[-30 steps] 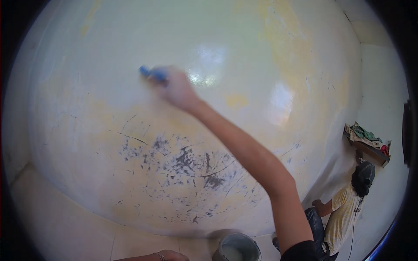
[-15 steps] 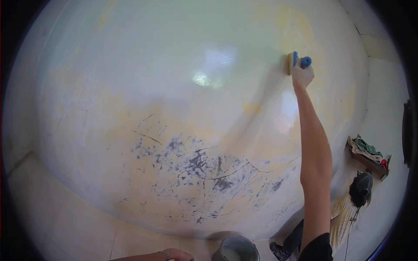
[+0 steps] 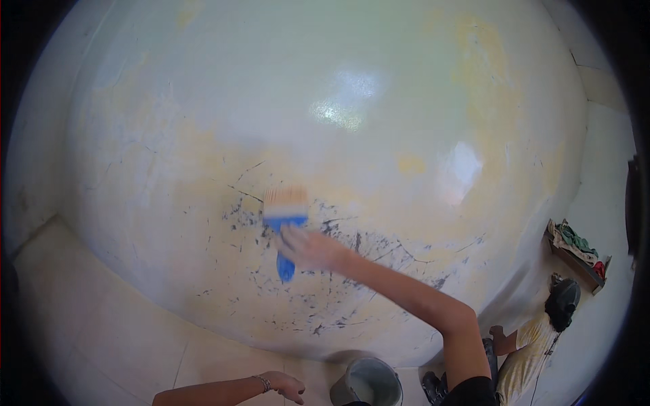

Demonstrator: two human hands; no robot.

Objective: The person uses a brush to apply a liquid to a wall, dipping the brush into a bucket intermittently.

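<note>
My right hand (image 3: 305, 247) grips a wide paintbrush (image 3: 284, 220) with a blue handle and pale bristles pointing upward, slightly blurred, over the dark scuff marks on the wall's (image 3: 406, 101) lower middle. The wall is pale green and white with yellowish patches and glossy reflections. My left hand (image 3: 288, 386) hangs at the lower edge with a bracelet at the wrist, fingers loosely bent and apart, holding nothing visible. Just right of it stands a grey bucket (image 3: 365, 379) with pale liquid inside.
A co-worker (image 3: 525, 358) in a yellow patterned top and dark headwear crouches at the lower right, below a wooden shelf (image 3: 575, 260) piled with cloths (image 3: 572, 237). Pale floor tiles (image 3: 135, 331) run along the wall's foot. A dark object (image 3: 632, 210) is at the far right.
My right hand swept the brush from left to upper right, then came down and left over the scuffed patch. My left hand now shows further above the lower edge.
</note>
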